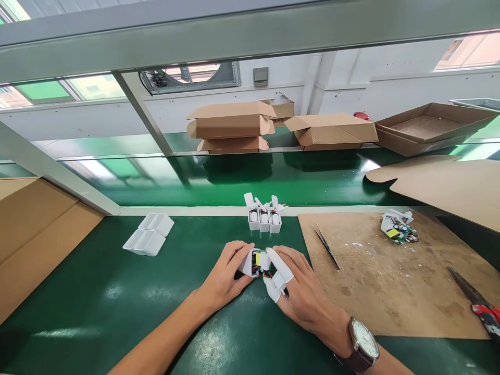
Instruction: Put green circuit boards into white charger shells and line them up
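Left-hand grip: clamped on white plastic housing; right-hand grip: pinching circuit board between; possible trapped wires from skewed pressing.

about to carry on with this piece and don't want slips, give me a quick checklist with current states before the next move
1. Left hand gripping the white plastic casing: ok.
2. Right hand wearing white finger covers: ok.
3. Casing closed: not ok, the electronics with a yellow block are exposed.
4. Electronics fully seated: cannot tell, the right hand hides part.
5. Brown flat work sheet free of small white scraps: not ok.
6. Black-and-red metal scissors away from both hands: ok.
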Demonstrator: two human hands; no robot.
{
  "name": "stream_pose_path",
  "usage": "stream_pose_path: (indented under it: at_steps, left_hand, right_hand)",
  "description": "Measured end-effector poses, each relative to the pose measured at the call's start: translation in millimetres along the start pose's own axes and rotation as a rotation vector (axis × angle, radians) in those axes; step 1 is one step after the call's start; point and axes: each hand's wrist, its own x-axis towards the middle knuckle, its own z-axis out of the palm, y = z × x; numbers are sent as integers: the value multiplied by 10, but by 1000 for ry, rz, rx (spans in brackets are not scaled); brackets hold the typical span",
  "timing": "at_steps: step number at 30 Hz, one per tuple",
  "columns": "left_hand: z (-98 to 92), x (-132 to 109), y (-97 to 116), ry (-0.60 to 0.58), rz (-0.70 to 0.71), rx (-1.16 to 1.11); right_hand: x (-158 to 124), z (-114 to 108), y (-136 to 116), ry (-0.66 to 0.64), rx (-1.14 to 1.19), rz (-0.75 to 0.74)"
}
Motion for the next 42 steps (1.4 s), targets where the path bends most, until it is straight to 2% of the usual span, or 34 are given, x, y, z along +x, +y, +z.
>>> stream_pose_path:
  at_steps: [20,26,28,33,36,40,42]
  left_hand:
    - [4,-1,-6,22,21,-6]
    - [25,-5,48,29,27,-33]
    - [31,-8,63,12,7,-69]
    - [19,-27,24,-163,-83,-285]
    - [-13,-19,23,-166,-177,-350]
    - [-74,15,79,-174,-263,-383]
    - [-89,14,89,-168,-281,-383]
  right_hand:
    - [-10,-20,-7,-25,-10,-32]
    - [14,-24,-25,-29,-1,-45]
    - [27,-37,-23,-42,38,-38]
    - [22,-30,42,28,246,33]
    - [10,38,90,24,294,63]
    - [6,137,125,-74,280,15]
    - [18,148,121,-72,256,4]
